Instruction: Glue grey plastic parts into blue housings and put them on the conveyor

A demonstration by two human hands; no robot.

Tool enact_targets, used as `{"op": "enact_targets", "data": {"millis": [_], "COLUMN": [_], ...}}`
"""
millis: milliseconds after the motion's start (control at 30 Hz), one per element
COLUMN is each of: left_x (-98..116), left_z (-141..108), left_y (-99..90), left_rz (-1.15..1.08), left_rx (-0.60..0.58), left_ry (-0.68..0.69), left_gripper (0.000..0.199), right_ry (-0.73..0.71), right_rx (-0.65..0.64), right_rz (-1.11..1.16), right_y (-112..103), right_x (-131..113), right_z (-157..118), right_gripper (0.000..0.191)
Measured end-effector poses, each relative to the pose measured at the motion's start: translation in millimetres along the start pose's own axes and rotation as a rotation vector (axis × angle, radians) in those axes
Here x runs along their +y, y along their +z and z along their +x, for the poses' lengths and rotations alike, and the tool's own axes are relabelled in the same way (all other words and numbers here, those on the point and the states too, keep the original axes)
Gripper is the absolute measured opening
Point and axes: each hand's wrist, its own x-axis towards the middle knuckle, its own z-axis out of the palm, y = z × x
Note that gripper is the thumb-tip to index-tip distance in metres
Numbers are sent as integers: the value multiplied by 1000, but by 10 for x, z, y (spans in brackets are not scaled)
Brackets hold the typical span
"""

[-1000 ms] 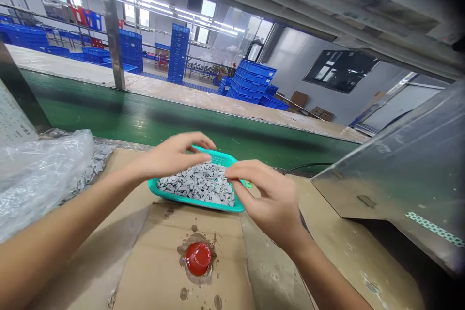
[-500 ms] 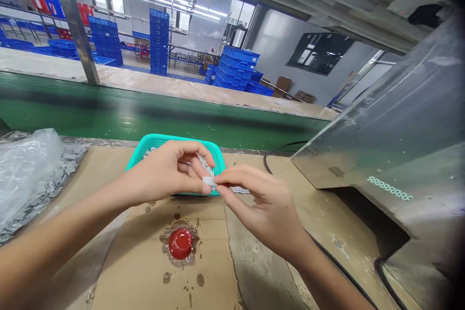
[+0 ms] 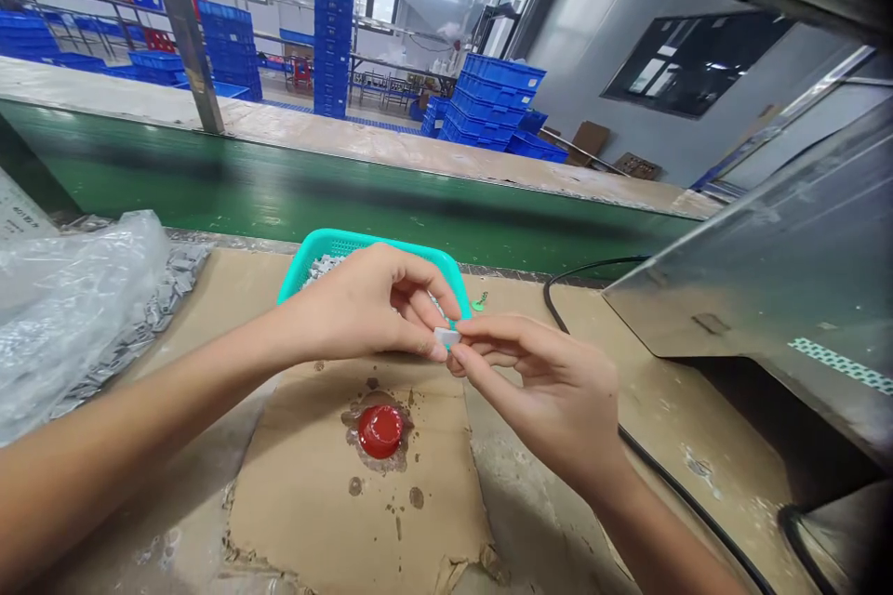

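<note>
Stacks of blue plastic crates (image 3: 488,102) stand across the factory floor beyond a green conveyor belt (image 3: 279,191). On the cardboard-covered desk (image 3: 230,297), a teal plastic basket (image 3: 369,246) holds small grey parts (image 3: 322,268), and more lie along a clear plastic bag (image 3: 76,288). The left hand (image 3: 359,307) and right hand (image 3: 551,395) pinch one pale grey part (image 3: 446,337) between their fingertips, just beside the basket's near corner. A printed sheet (image 3: 18,223) at far left is too small to read.
</note>
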Motion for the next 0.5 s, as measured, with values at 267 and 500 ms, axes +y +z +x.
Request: {"op": "enact_targets", "data": {"millis": [267, 500], "left_x": [-43, -72], "left_z": [19, 27], "left_y": [-31, -32], "left_rz": [-28, 59], "left_rx": [-58, -138], "left_ry": [-41, -68], "left_gripper": [14, 27], "right_ry": [-184, 33], "right_rx": [-18, -145], "right_rz": [-104, 8], "right_y": [5, 2], "right_x": [30, 103], "right_z": [29, 9], "right_gripper": [14, 10]}}
